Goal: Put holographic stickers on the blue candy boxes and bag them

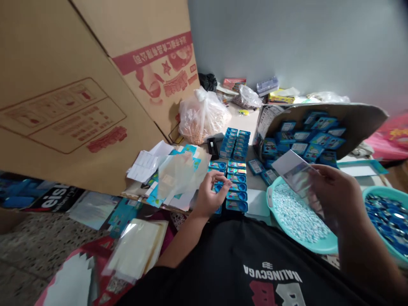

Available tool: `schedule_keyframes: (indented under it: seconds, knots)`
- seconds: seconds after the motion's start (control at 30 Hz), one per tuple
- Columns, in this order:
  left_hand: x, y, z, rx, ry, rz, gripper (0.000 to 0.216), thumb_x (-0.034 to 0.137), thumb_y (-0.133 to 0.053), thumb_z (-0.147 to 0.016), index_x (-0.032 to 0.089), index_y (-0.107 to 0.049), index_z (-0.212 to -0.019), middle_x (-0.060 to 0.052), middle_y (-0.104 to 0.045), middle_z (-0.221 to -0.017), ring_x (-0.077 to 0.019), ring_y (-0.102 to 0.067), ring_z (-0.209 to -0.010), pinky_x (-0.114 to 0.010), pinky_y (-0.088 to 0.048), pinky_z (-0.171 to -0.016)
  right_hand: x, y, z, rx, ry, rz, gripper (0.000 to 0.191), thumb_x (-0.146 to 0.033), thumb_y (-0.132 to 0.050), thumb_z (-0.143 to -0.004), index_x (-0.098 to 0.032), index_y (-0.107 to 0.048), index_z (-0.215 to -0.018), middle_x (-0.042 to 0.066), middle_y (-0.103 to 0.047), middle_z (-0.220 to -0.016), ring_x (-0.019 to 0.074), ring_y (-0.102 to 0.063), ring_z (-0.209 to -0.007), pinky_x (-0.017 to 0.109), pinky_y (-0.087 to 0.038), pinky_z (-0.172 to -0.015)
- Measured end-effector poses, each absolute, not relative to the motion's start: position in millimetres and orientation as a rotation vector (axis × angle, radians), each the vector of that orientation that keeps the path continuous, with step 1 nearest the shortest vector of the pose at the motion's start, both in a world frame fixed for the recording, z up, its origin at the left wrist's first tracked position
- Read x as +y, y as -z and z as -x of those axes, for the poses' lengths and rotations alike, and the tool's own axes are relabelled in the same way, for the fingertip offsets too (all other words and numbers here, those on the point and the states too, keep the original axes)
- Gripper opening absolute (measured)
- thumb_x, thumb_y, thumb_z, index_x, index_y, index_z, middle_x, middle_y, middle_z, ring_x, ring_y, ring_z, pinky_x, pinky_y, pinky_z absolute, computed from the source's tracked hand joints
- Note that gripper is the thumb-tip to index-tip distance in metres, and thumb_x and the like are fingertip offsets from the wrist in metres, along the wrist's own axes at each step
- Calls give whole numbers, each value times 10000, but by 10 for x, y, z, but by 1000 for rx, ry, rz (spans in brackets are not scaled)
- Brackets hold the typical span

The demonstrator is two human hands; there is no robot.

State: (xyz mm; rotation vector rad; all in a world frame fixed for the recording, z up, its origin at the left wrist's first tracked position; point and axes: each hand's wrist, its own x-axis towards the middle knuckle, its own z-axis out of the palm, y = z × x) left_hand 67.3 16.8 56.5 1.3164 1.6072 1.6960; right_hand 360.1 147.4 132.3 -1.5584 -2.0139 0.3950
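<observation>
My left hand (211, 192) hovers over two rows of blue packs (236, 196) with round windows. Its fingers curl toward the thumb in a pinch; whatever is between the tips, if anything, is too small to make out. My right hand (334, 193) grips a thin, partly see-through plastic sheet (298, 173) with a whitish upper end. That sheet is tilted above a turquoise basket (270, 203) full of small pale-blue and white pieces (299, 214). The fingertips of my right hand are partly blurred.
A large cardboard box (95, 85) rises at left. An open carton (360, 123) of blue packs stands at back right. Loose sheets (177, 174) lie left of the rows. A knotted plastic bag (204, 114) sits behind. Another basket (366, 191) holds shiny blue pieces at far right.
</observation>
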Motion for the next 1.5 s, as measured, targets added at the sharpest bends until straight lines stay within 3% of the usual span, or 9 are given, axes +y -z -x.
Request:
schedule_keyframes:
  seconds: [0.17,0.3,0.43,0.53,0.7,0.9,1.13,1.23,1.5]
  knots:
    - [433,-625,-679,1523,-1543,-939,333,396,-685,-813,186,-535,-1024,11,-637,-738,-148,-653,-726,-268,-506,-714,1564,-501,-4105,-1821,-303,1804,356,-454,-592,-852,-127,-711,-931,174,-698,-754,311,-664,-660,387,-470,-538]
    - [564,-721,-636,1544,-1427,-910,377,443,-718,-776,184,-556,-995,42,-594,-643,-139,-617,-626,-252,-481,-646,1477,-200,-3815,-1817,-186,1750,513,-475,-598,-862,-83,-616,-1193,324,-581,-1199,422,-559,-1134,548,-465,-873]
    - [594,-795,-627,1588,-1302,-1096,407,562,-556,-875,185,-602,-1022,-10,-651,-747,-150,-621,-665,-266,-480,-660,1301,-499,-3132,-2231,-622,1099,459,-368,-560,-917,-212,-525,-1347,161,-543,-1354,299,-495,-1278,490,-404,-1058]
    - [603,-836,-633,1585,-1196,-1312,502,604,-378,-940,192,-607,-1113,-42,-684,-823,-170,-634,-715,-295,-488,-712,1242,-759,-2674,-2330,-807,859,549,-357,-660,-865,-282,-500,-1384,114,-582,-1344,281,-532,-1249,459,-422,-1034]
    - [613,-876,-645,1491,-1131,-1408,558,625,-361,-936,201,-557,-1240,-70,-709,-931,-202,-667,-793,-339,-509,-768,1286,-791,-2369,-2403,-834,764,206,-258,-617,-906,-264,-710,-1090,62,-739,-1009,234,-675,-964,383,-460,-888]
    - [724,-741,-689,1370,-1210,-793,642,713,-341,-890,164,-547,-1152,-89,-727,-786,-233,-709,-702,-390,-564,-708,1238,-707,-2396,-1977,-1061,816,113,-315,-669,-868,-252,-759,-842,36,-716,-809,190,-661,-777,333,-490,-757]
    - [802,-541,-900,1311,-1286,-923,586,500,-794,-692,153,-627,-1133,-117,-726,-1068,-219,-695,-957,-338,-539,-861,1209,-625,-2190,-841,-1603,919,231,-432,-799,-690,-246,-736,-812,49,-633,-1282,230,-610,-1113,364,-492,-889]
    - [798,-526,-923,1399,-1289,-951,377,479,-737,-758,136,-701,-910,-74,-741,-869,-187,-693,-795,-308,-547,-775,1202,-570,-2120,-592,-1746,953,312,-418,-843,-620,-239,-726,-846,29,-712,-1063,187,-640,-970,320,-492,-816]
    - [857,-519,-732,1588,-1084,-1204,325,453,-622,-835,145,-726,-812,-42,-714,-751,-179,-649,-730,-276,-499,-702,1225,-438,-2129,-225,-1763,984,436,-236,-913,-452,-212,-595,-749,-65,-607,-646,102,-569,-602,235,-467,-604]
